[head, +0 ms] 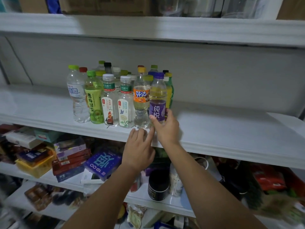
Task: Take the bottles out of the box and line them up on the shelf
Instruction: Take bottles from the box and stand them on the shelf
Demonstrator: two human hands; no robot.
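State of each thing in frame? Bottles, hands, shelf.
Purple bottle: upright, capped, right end of front row.
Right hand: grip round the purple bottle's lower part.
Left hand: open, at shelf edge, holds nothing.
Orange bottle: upright, capped, next to purple bottle.
Other bottles: upright, capped, in rows.
Shelf: carries all the bottles.

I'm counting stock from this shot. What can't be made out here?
Head view only.
1. Back-row bottles: front row hides all but caps.
2. Purple bottle base: right hand covers it.
3. Top-shelf items: cut off by top edge.
4. Bottom-left goods: motion-blurred.
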